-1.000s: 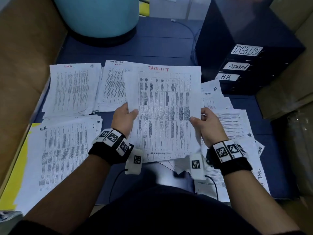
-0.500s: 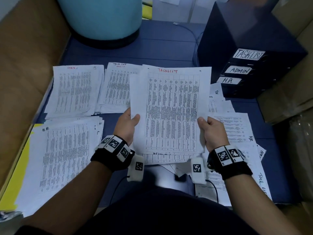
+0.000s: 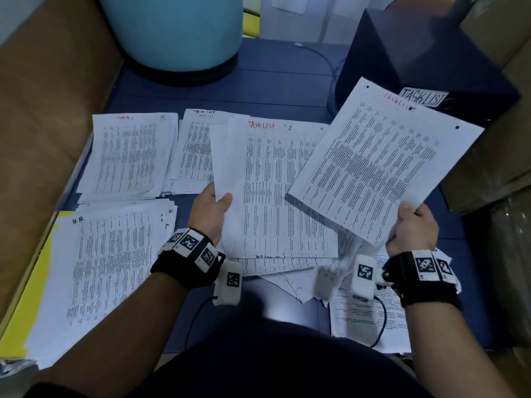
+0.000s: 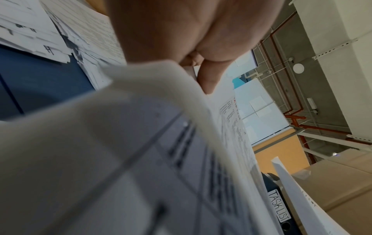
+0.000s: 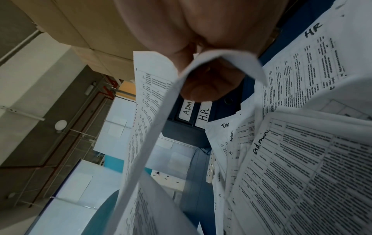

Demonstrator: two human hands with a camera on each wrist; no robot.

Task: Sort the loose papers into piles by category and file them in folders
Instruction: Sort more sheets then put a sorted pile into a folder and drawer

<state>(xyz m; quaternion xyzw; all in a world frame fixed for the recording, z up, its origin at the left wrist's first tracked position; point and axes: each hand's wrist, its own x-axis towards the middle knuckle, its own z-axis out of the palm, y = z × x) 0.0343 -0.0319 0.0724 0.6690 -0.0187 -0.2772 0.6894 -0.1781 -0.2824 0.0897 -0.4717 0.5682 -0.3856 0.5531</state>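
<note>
My left hand pinches the left edge of a stack of sheets headed TASKLIST, held over the blue table. My right hand pinches the lower corner of a single TASKLIST sheet, lifted and tilted to the right in front of the dark folder box. In the right wrist view the thumb presses the curled sheet. In the left wrist view the thumb lies on the stack.
Sorted piles lie on the table: ADMIN at far left, a TASKLIST pile beside it, HR on a yellow folder. Loose papers lie under my right wrist. A blue barrel stands behind; cardboard flanks both sides.
My right hand has pulled the top sheet off the stack and swung it up and to the right. My left hand keeps holding the remaining stack.
</note>
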